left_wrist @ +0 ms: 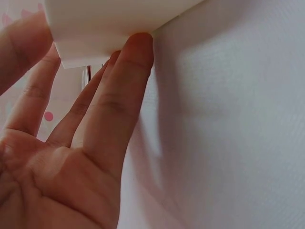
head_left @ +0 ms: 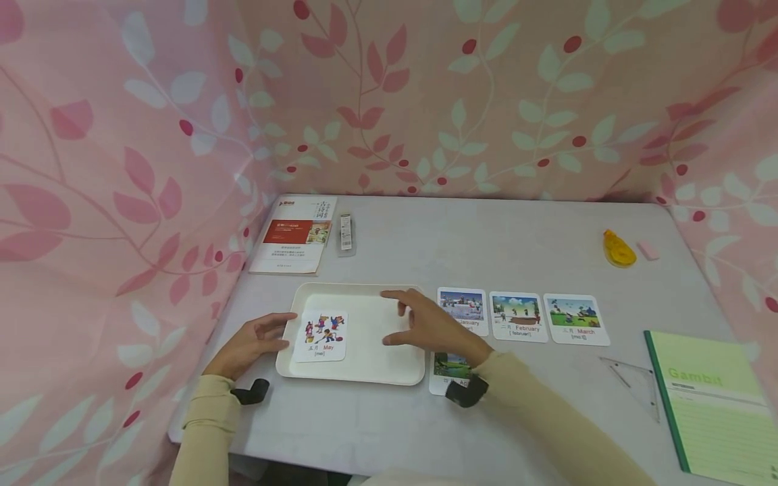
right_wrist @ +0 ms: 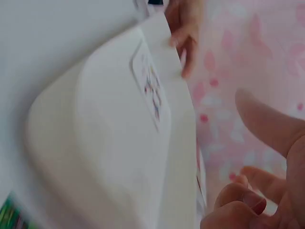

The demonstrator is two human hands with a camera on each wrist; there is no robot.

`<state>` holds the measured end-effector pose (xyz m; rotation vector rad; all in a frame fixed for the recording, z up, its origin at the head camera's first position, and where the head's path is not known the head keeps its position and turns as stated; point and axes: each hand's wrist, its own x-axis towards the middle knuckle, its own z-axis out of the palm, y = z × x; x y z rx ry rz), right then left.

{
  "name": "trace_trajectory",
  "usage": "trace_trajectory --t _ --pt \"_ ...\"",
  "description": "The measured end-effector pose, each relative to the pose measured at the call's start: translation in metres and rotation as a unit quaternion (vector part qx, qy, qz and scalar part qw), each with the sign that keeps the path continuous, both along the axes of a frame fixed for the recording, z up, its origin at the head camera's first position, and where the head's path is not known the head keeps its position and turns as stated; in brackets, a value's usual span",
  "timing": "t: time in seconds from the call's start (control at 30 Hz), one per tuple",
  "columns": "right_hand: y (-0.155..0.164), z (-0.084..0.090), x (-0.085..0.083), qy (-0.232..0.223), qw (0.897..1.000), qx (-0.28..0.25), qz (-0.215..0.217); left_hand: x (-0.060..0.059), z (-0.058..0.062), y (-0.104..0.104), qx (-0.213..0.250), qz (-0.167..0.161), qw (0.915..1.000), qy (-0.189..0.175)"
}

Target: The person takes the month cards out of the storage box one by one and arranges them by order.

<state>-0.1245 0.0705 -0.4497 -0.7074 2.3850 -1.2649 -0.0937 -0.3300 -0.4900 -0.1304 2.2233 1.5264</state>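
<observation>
A white tray [head_left: 377, 337] lies on the table, with a May picture card [head_left: 320, 337] in its left part. My left hand [head_left: 252, 341] is at the tray's left edge; in the left wrist view its extended fingers [left_wrist: 136, 62] touch the tray's outer side. Above the tray's right part hovers my right hand [head_left: 428, 324], thumb and index finger spread apart, holding nothing. To the right lie a January card [head_left: 463, 307], a February card [head_left: 516, 317] and a March card [head_left: 576, 319] in a row. Below them an April card [head_left: 450, 364] is partly hidden by my right wrist.
Behind the tray lie a book [head_left: 294, 243] and a small packaged item [head_left: 346, 235]. At the back right are a yellow tape dispenser [head_left: 618, 250] and a pink eraser [head_left: 648, 250]. A clear set square [head_left: 635, 385] and a green notebook [head_left: 717, 405] lie front right. Patterned curtains [head_left: 425, 101] surround the table.
</observation>
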Motion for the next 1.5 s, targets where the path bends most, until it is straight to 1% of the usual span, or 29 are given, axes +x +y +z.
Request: trace_trajectory --t 0.1,0.23,0.33,0.5,0.57,0.67,0.87,1.0,1.1,1.2,1.27,1.4,1.5 --pt "-0.038 -0.006 -0.009 -0.035 0.999 0.011 0.008 -0.001 -0.001 -0.001 0.000 0.000 1.0000 0.000" --pt "-0.081 -0.022 -0.013 -0.067 0.996 0.053 -0.006 -0.001 -0.003 -0.002 -0.007 0.000 1.0000 -0.003" --pt "-0.103 -0.031 -0.013 -0.067 0.994 0.081 -0.016 -0.001 -0.003 -0.003 -0.011 -0.004 0.9999 0.000" --pt "-0.124 -0.042 -0.008 -0.039 0.991 0.125 -0.040 -0.001 -0.003 -0.004 -0.009 -0.004 0.9999 0.000" --pt "-0.127 -0.044 -0.006 -0.026 0.988 0.143 -0.048 -0.001 -0.003 -0.004 -0.002 -0.003 1.0000 -0.003" --pt "-0.128 -0.044 -0.003 -0.010 0.986 0.157 -0.051 -0.001 -0.003 -0.003 0.008 -0.004 1.0000 -0.004" --pt "-0.125 -0.044 -0.004 0.008 0.986 0.162 -0.044 0.000 -0.003 -0.002 0.016 -0.006 0.9999 -0.001" --pt "-0.124 -0.048 -0.004 0.018 0.985 0.166 -0.051 0.000 -0.001 -0.001 0.012 -0.003 0.9999 -0.002" --pt "-0.124 -0.052 -0.002 0.016 0.987 0.143 -0.066 0.000 0.001 0.001 0.002 -0.002 1.0000 -0.004" --pt "-0.121 -0.054 0.002 0.013 0.991 0.107 -0.079 0.000 0.002 0.002 -0.003 -0.002 1.0000 -0.004" --pt "-0.119 -0.054 0.005 0.019 0.992 0.091 -0.083 0.000 0.003 0.002 -0.002 -0.003 1.0000 -0.003" --pt "-0.113 -0.055 0.008 0.035 0.994 0.067 -0.079 0.000 0.003 0.002 0.002 -0.003 1.0000 -0.002" --pt "-0.109 -0.055 0.008 0.037 0.996 0.047 -0.069 -0.001 0.003 0.002 0.005 -0.004 1.0000 -0.003"
